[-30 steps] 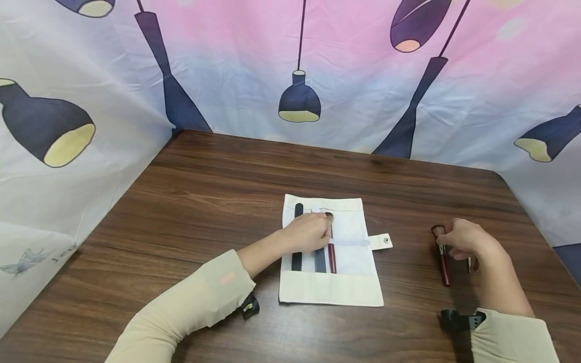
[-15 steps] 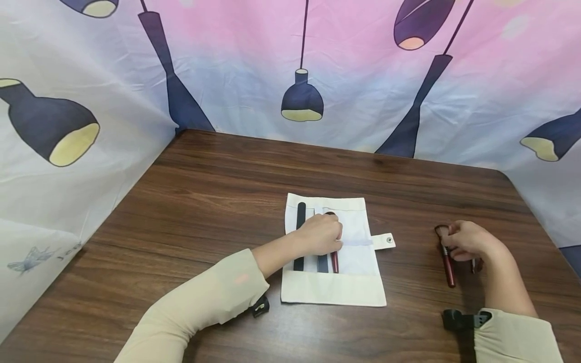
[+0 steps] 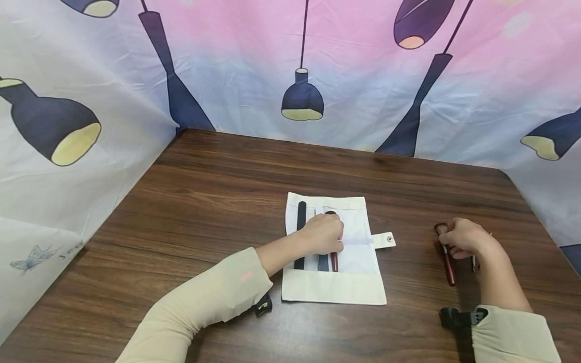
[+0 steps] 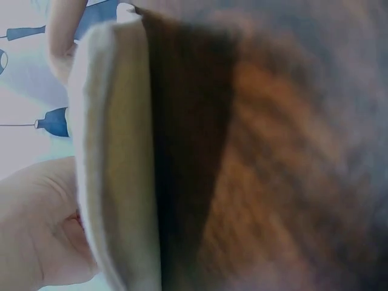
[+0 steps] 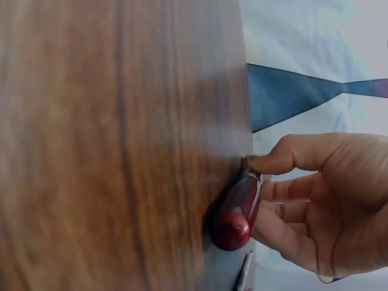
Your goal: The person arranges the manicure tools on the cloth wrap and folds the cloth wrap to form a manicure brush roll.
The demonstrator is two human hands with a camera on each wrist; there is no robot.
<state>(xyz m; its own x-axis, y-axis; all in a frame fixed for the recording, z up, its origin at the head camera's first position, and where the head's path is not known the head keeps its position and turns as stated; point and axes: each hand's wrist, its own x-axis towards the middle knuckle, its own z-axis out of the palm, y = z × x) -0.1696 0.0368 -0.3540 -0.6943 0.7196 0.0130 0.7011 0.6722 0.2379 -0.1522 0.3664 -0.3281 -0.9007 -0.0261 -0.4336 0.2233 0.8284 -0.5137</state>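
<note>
Hands (image 3: 323,234) (image 3: 465,238) grip 2 brushes (image 3: 334,261) (image 3: 447,263): dark-red handles (image 5: 235,215), right glossy, round-ended.

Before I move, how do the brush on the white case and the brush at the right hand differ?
The case brush lies on the white case, the outer brush off it. The left hand covers the case brush's middle; the right hand pinches the outer brush near its neck. In the head view, the outer brush slants more than the case brush. Both are dark-red-handled.
</note>
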